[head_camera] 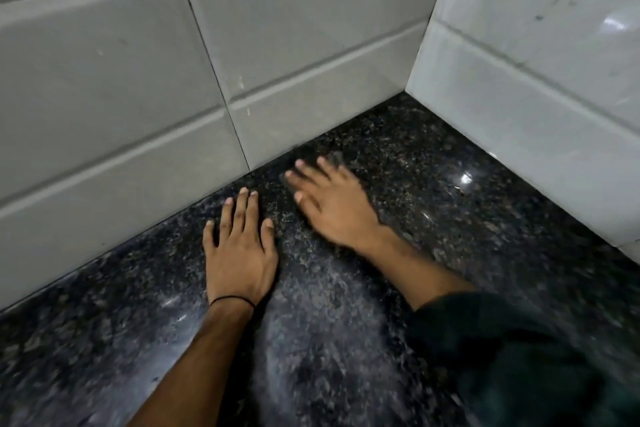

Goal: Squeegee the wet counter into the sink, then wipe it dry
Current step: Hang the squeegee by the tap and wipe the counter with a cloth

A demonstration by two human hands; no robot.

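Grey-white tile walls [121, 80] meet in a corner and take up the upper half of the view. Below them the black speckled granite table [450, 191] runs from that corner to the lower edge. Its surface carries glints and a pale, hazy streak in the lower centre, which suggests that a film of water remains. No squeegee, cloth or sink is in view, so neither step can be confirmed as complete. Both the squeegee pass and the dry wipe are judged still open. A dark sleeve [519, 357] covers the right forearm at lower right. The right hand [332, 208] lies palm down on the table near the corner, fingers straight and spread, gripping nothing. It is blurred. The left hand [239, 253] lies flat just beside it, nearer the back wall, fingers likewise extended and empty. The table lies directly under both hands. A thin black band [232, 300] circles the left wrist.
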